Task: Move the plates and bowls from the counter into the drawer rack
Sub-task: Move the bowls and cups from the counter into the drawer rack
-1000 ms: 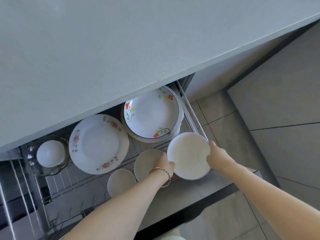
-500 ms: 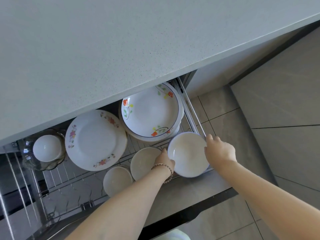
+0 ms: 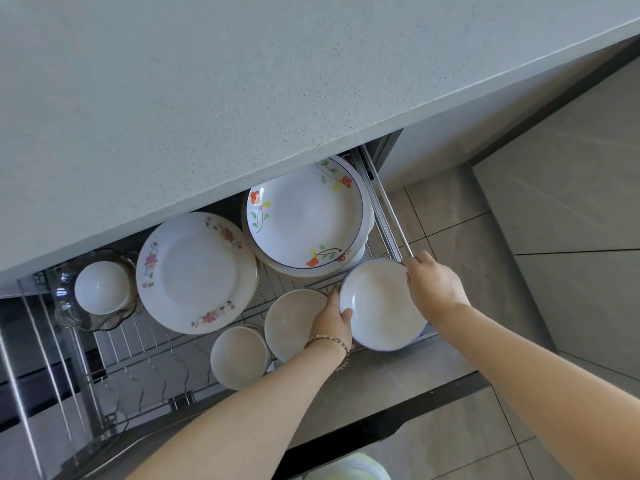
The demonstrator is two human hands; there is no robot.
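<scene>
A white bowl with a blue rim [image 3: 379,303] sits at the front right corner of the wire drawer rack [image 3: 138,344]. My left hand [image 3: 332,320] grips its left edge, thumb on the rim. My right hand [image 3: 434,284] holds its right edge, fingers curled over it. In the rack lie a stack of flowered deep plates [image 3: 304,216], a flowered flat plate [image 3: 194,271], two plain cream bowls [image 3: 294,320] [image 3: 239,356] and a small white bowl [image 3: 102,287] set inside a glass dish [image 3: 93,320].
The grey speckled counter [image 3: 242,81] overhangs the back of the drawer and hides part of the deep plates. The drawer's metal side rail [image 3: 388,209] runs by my right hand. Tiled floor [image 3: 554,271] lies to the right. The rack's front left wires hold nothing.
The blue-rimmed bowl has sunk into the rack's front right corner with both hands still on it. My right hand has slid up along its rim towards the side rail.
</scene>
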